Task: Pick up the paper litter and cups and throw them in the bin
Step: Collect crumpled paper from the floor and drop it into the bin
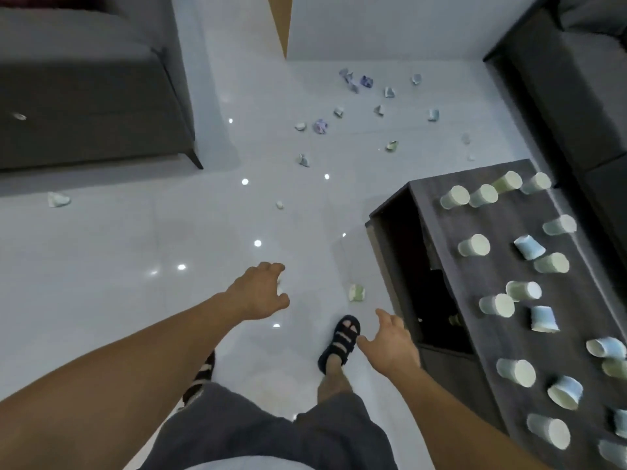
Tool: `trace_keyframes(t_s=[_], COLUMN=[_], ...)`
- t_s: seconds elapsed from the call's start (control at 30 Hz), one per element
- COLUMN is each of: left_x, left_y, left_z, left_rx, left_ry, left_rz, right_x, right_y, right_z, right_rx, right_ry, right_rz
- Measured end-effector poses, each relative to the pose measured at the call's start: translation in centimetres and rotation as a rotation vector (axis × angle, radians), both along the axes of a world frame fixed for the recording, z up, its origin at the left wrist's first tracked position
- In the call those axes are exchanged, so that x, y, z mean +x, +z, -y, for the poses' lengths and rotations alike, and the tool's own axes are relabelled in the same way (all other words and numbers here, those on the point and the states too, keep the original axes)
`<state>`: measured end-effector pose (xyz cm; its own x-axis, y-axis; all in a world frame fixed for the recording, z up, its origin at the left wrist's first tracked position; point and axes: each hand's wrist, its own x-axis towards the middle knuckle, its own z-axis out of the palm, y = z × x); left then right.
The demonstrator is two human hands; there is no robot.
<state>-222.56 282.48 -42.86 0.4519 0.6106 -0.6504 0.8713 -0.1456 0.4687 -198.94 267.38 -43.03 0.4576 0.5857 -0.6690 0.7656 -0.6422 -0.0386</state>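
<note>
Cups (474,245) near table (502,212) edge, litter (320,126) across open floor (101,266)

Crumpled paper litter (320,126) on floor, cups (474,245) on table

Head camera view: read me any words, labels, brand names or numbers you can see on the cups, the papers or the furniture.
No readable text anywhere in this view.
On the cups on the dark table: plain pale green and blue sides, no print visible.
On the crumpled papers on the floor: purple and blue marks, too small and blurred to read.
On the sofas and sandals: no labels visible.
</note>
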Motion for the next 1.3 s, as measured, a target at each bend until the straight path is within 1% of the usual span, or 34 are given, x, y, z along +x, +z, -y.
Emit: trace_keyframes(t_s=[0.13,0.23,0.27,0.37,0.5,0.57,0.73,0.83,0.9,0.97,1.07,1.2,1.3], left_x=[5.4,9.9,11.0,15.0,19.8,22.2,27.0,27.4,27.1,26.6,26.1,25.0,23.1], left_y=[-6.1,-12.5,-14.3,-22.8,-34.7,-40.4,-53.0,-58.4,-60.4,-60.9,-59.2,-54.2,-50.6], left_z=[0.2,0.4,0.3,-1.0,-3.9,-4.9,-4.5,-3.4,-2.8,-2.4,-2.2,-3.0,-3.7], left_rx=[-0.080,-0.134,-0.144,-0.159,-0.155,-0.139,-0.127,-0.162,-0.172,-0.189,-0.222,-0.310,-0.369], left_ry=[0.199,0.266,0.266,0.248,0.164,0.130,0.095,0.048,0.017,0.011,0.059,0.184,0.234], left_rz=[-0.052,-0.081,-0.081,-0.070,-0.044,-0.040,0.015,0.014,-0.011,-0.031,-0.007,0.104,0.159], right_x=[8.0,13.4,14.6,17.8,19.8,20.4,23.4,24.7,25.0,24.5,22.4,18.1,15.2], right_y=[-7.1,-13.6,-15.5,-24.3,-37.2,-43.4,-57.3,-63.4,-65.6,-65.9,-63.1,-56.4,-52.0], right_z=[-3.0,-5.1,-6.0,-8.4,-10.0,-9.9,-8.8,-7.9,-7.2,-6.9,-7.0,-9.3,-11.2], right_rx=[-0.083,-0.123,-0.123,-0.117,-0.069,-0.081,-0.069,-0.054,-0.028,0.024,0.151,0.353,0.441], right_ry=[0.040,0.039,0.027,0.016,0.023,0.000,-0.107,-0.251,-0.349,-0.372,-0.214,0.011,0.112], right_rz=[-0.055,-0.034,-0.024,-0.008,-0.048,-0.057,-0.022,-0.017,-0.025,-0.043,-0.120,-0.309,-0.429])
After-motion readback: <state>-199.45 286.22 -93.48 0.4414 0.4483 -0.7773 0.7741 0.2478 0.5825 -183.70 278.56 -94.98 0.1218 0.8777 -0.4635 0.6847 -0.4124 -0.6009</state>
